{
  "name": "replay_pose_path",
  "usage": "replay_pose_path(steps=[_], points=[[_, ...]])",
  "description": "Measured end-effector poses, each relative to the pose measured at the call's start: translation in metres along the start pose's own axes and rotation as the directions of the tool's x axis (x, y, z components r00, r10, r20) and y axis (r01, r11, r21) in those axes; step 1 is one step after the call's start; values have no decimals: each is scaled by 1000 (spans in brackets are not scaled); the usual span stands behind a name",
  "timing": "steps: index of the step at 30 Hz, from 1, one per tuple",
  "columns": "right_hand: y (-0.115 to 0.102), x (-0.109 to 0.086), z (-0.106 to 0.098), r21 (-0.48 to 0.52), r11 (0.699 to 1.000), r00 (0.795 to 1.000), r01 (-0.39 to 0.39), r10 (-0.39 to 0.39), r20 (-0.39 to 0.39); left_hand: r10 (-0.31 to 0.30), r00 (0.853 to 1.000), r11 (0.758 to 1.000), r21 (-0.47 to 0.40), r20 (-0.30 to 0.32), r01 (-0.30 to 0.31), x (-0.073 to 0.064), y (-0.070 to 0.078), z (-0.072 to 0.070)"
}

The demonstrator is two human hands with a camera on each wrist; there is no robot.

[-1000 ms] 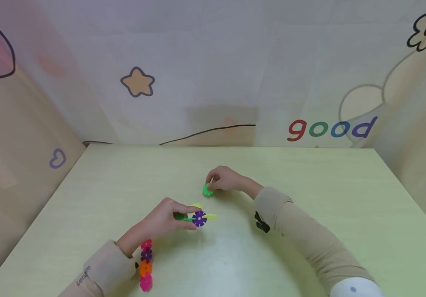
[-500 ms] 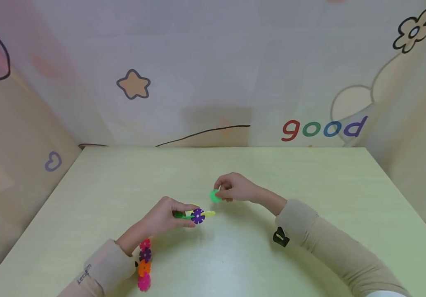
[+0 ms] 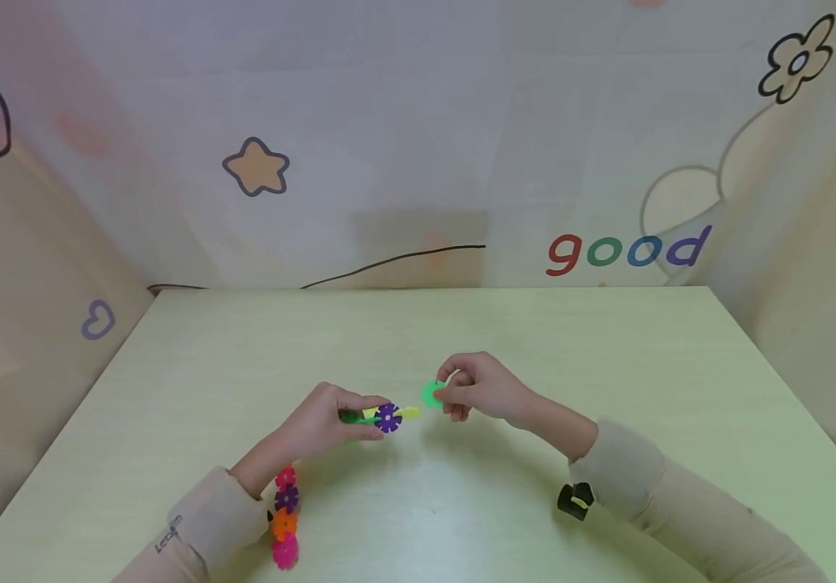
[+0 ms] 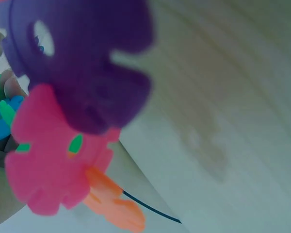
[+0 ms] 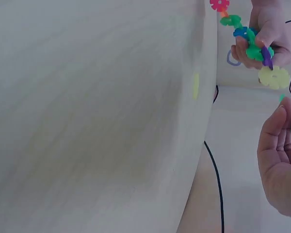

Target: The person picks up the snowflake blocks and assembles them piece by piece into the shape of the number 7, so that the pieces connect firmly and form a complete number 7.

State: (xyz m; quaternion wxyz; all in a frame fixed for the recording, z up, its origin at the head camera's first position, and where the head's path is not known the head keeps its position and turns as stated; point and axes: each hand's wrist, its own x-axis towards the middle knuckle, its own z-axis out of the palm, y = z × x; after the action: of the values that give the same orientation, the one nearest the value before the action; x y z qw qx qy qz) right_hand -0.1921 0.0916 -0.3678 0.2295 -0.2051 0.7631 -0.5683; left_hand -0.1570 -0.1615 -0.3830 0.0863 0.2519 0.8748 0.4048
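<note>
My left hand point(image 3: 319, 425) pinches a chain of interlocking plastic snowflake discs between thumb and fingers. Past its fingertips a purple disc point(image 3: 388, 418) and a yellow disc point(image 5: 274, 77) stick out toward the right hand. Green and blue discs are partly hidden in the grip. Below the left wrist, pink, purple and orange discs point(image 3: 285, 525) form a line; the left wrist view shows a purple disc point(image 4: 82, 58) and a pink disc point(image 4: 53, 155) close up. My right hand point(image 3: 486, 389) pinches a single green disc point(image 3: 432, 394), held apart from the chain's yellow end.
A pale table point(image 3: 432, 324) spreads under both hands, with a printed cloth backdrop point(image 3: 418, 146) behind it. A small yellow piece point(image 5: 196, 86) shows on the table in the right wrist view. A black strap piece point(image 3: 575, 501) hangs at the right cuff.
The right hand has drawn the green disc back from the far side, moving right and nearer to me. The left hand stays nearly in place with the chain. The head view has shifted slightly.
</note>
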Motion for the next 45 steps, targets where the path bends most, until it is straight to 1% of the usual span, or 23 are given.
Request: replay_pose_path(steps=[7,13,19,24,29,38,45], points=[[2,-10,10,106,994,997,-21,28,-65,-5,1000,999,48,-12,5,1,2,2],[5,-13,16,154,988,992,-11,30,-123,8,1000,997,73,-19,-6,2,5,3],[6,-14,18,149,989,989,6,16,-144,31,999,997,72,-31,-29,2,5,4],[6,-15,18,132,991,989,23,-4,-148,28,999,997,67,-33,-25,2,5,5],[7,-15,18,120,992,988,25,-6,-155,20,999,998,59,-32,-18,2,6,5],[6,-15,22,119,992,988,32,-13,-154,31,999,999,42,-43,-29,2,5,5],[5,-15,25,109,993,978,39,-16,-206,30,998,999,39,-51,-28,2,7,6]])
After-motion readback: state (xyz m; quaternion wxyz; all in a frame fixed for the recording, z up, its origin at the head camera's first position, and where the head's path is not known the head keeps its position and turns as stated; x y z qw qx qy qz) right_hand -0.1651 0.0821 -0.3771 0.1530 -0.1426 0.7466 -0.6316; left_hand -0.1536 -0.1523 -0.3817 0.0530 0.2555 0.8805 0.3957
